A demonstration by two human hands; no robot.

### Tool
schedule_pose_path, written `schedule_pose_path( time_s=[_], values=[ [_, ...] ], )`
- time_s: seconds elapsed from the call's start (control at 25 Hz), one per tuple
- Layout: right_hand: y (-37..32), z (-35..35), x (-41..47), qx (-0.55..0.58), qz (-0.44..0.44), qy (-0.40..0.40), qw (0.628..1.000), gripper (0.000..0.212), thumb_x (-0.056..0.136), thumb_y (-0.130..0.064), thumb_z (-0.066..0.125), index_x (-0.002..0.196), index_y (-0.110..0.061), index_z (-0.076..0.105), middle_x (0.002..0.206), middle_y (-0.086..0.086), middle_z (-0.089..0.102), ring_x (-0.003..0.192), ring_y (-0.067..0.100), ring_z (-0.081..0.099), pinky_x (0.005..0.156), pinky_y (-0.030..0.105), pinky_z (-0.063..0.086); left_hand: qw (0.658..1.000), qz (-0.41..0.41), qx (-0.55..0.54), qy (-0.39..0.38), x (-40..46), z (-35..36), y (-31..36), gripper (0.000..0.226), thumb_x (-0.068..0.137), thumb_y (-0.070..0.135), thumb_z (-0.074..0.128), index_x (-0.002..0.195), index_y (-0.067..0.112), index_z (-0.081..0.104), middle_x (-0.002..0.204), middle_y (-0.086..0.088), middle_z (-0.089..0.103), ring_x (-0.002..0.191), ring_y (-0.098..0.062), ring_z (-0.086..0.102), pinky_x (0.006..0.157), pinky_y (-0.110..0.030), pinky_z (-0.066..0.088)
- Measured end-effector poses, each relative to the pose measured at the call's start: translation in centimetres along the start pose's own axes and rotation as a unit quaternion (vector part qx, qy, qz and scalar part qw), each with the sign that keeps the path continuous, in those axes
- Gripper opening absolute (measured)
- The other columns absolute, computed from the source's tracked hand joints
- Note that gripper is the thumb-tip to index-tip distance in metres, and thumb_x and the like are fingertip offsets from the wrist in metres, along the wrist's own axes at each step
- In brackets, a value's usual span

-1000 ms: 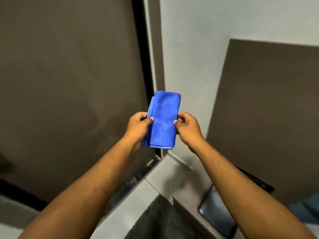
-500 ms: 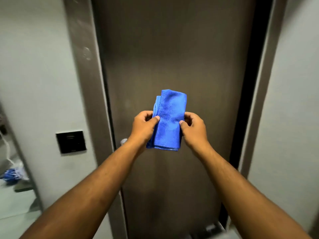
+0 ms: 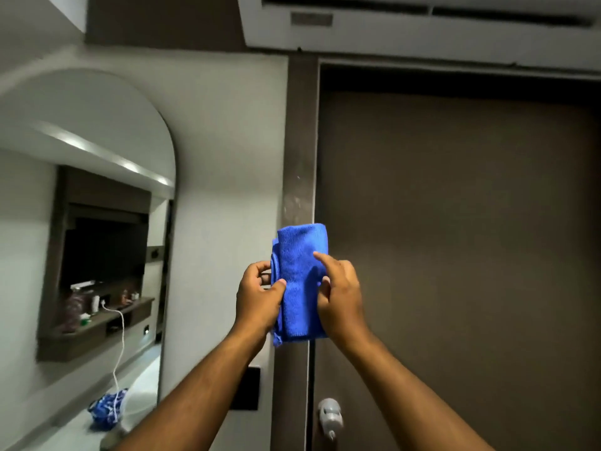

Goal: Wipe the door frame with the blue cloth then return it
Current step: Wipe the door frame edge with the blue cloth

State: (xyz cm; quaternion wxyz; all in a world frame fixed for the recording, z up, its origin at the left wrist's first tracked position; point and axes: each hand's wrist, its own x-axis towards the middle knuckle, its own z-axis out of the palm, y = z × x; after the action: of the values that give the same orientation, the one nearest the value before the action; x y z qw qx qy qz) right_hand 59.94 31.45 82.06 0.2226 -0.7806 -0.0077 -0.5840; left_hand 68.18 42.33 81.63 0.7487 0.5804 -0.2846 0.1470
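Observation:
A folded blue cloth [image 3: 298, 271] is held upright in front of the left upright of the brown door frame [image 3: 300, 141]. My left hand [image 3: 258, 297] pinches the cloth's left edge, thumb on the front. My right hand [image 3: 340, 297] lies over its right side with the forefinger stretched across the fabric. The dark brown door [image 3: 455, 239] fills the right half of the view, shut inside the frame. Pale smudges show on the frame just above the cloth.
A silver door handle [image 3: 330, 418] sits low on the door. A black wall panel [image 3: 247, 388] is beside the frame. An arched mirror [image 3: 97, 222] on the left wall reflects a shelf, a white cable and a blue bag. An air vent [image 3: 422, 14] runs overhead.
The view has swung from the door's right edge and floor up to its left frame and top. Both hands kept the cloth; my right forefinger now stretches over its front.

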Motion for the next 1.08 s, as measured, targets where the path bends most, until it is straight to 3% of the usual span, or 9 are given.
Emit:
schedule_pose_path(
  time_s=[0.12, 0.28, 0.4, 0.56, 0.68, 0.8, 0.88, 0.96, 1.08],
  values=[
    [2.0, 2.4, 2.1, -0.036, -0.03, -0.011, 0.999, 0.049, 0.086, 0.001, 0.048, 0.131, -0.015, 0.054, 0.098, 0.002, 0.046, 0.078, 0.017, 0.052, 0.069, 0.03, 0.048, 1.0, 0.006, 0.02, 0.01, 3.2, 0.1, -0.8, 0.037, 0.082, 0.006, 0.061, 0.112, 0.025, 0.051, 0.098, -0.005, 0.068, 0.082, -0.021, 0.067, 0.069, -0.034, 0.055],
    [6.0, 6.1, 3.8, -0.091, 0.004, -0.072, 0.993, 0.041, 0.093, -0.021, 0.041, 0.133, -0.024, 0.047, 0.116, 0.007, 0.048, 0.1, 0.024, 0.051, 0.082, 0.033, 0.045, 0.997, 0.001, 0.074, -0.002, 6.5, 1.1, -3.6, 0.045, 0.083, 0.008, 0.065, 0.121, 0.025, 0.048, 0.094, -0.003, 0.068, 0.081, -0.017, 0.067, 0.064, -0.025, 0.052],
    [7.7, 7.8, 3.7, -0.11, 0.027, -0.054, 0.992, 0.036, 0.097, -0.039, 0.028, 0.123, -0.026, 0.048, 0.113, 0.004, 0.05, 0.1, 0.024, 0.051, 0.081, 0.038, 0.046, 0.996, -0.007, 0.086, -0.007, 7.9, 1.1, -5.6, 0.046, 0.081, 0.011, 0.07, 0.119, 0.025, 0.049, 0.087, -0.002, 0.071, 0.079, -0.015, 0.069, 0.062, -0.022, 0.051],
    [7.5, 8.9, 4.0, -0.306, -0.045, -0.011, 0.951, 0.04, 0.078, -0.027, 0.073, 0.109, -0.003, 0.064, 0.104, 0.019, 0.063, 0.074, 0.033, 0.058, 0.056, 0.042, 0.053, 0.996, -0.014, 0.09, -0.018, 9.3, 0.7, -6.3, 0.045, 0.079, 0.012, 0.073, 0.118, 0.021, 0.052, 0.088, -0.005, 0.07, 0.081, -0.019, 0.069, 0.063, -0.026, 0.055],
    [6.8, 10.0, 4.4, -0.379, -0.028, -0.034, 0.924, 0.056, 0.07, -0.042, 0.077, 0.105, 0.001, 0.067, 0.117, 0.021, 0.065, 0.086, 0.037, 0.064, 0.062, 0.043, 0.055, 0.988, 0.032, 0.152, -0.021, 10.1, -0.3, -7.0, 0.041, 0.079, 0.022, 0.074, 0.116, 0.02, 0.056, 0.089, 0.001, 0.069, 0.079, -0.014, 0.066, 0.073, -0.03, 0.057],
    [6.8, 11.8, 4.4, -0.429, -0.114, -0.025, 0.896, 0.042, 0.079, -0.022, 0.068, 0.113, 0.001, 0.064, 0.136, 0.025, 0.053, 0.119, 0.044, 0.055, 0.089, 0.052, 0.051, 0.912, 0.212, 0.349, 0.021, 11.5, -2.5, -7.8, 0.041, 0.082, 0.031, 0.065, 0.121, 0.021, 0.057, 0.114, -0.001, 0.065, 0.1, -0.021, 0.061, 0.087, -0.036, 0.052],
    [7.5, 12.7, 4.5, -0.425, -0.177, -0.01, 0.888, 0.042, 0.087, -0.012, 0.046, 0.125, 0.003, 0.056, 0.144, 0.027, 0.041, 0.132, 0.042, 0.042, 0.111, 0.055, 0.028, 0.838, 0.288, 0.463, 0.027, 12.8, -3.7, -8.3, 0.049, 0.084, 0.033, 0.061, 0.13, 0.018, 0.054, 0.132, -0.009, 0.059, 0.121, -0.031, 0.054, 0.096, -0.043, 0.047],
    [7.7, 13.0, 4.6, -0.423, -0.185, -0.01, 0.887, 0.049, 0.088, -0.008, 0.034, 0.133, 0.006, 0.047, 0.146, 0.026, 0.032, 0.134, 0.041, 0.039, 0.113, 0.051, 0.013, 0.779, 0.316, 0.541, 0.017, 14.1, -4.2, -8.4, 0.058, 0.086, 0.037, 0.061, 0.138, 0.017, 0.048, 0.146, -0.014, 0.048, 0.135, -0.037, 0.042, 0.103, -0.049, 0.041],
    [7.3, 13.5, 4.8, -0.397, -0.165, -0.022, 0.903, 0.055, 0.087, -0.01, 0.031, 0.141, 0.001, 0.036, 0.149, 0.027, 0.03, 0.137, 0.042, 0.033, 0.114, 0.049, 0.01, 0.724, 0.353, 0.593, 0.0, 15.9, -5.0, -9.3, 0.065, 0.087, 0.046, 0.054, 0.144, 0.017, 0.039, 0.154, -0.016, 0.032, 0.142, -0.038, 0.028, 0.112, -0.053, 0.029]
  ],
)
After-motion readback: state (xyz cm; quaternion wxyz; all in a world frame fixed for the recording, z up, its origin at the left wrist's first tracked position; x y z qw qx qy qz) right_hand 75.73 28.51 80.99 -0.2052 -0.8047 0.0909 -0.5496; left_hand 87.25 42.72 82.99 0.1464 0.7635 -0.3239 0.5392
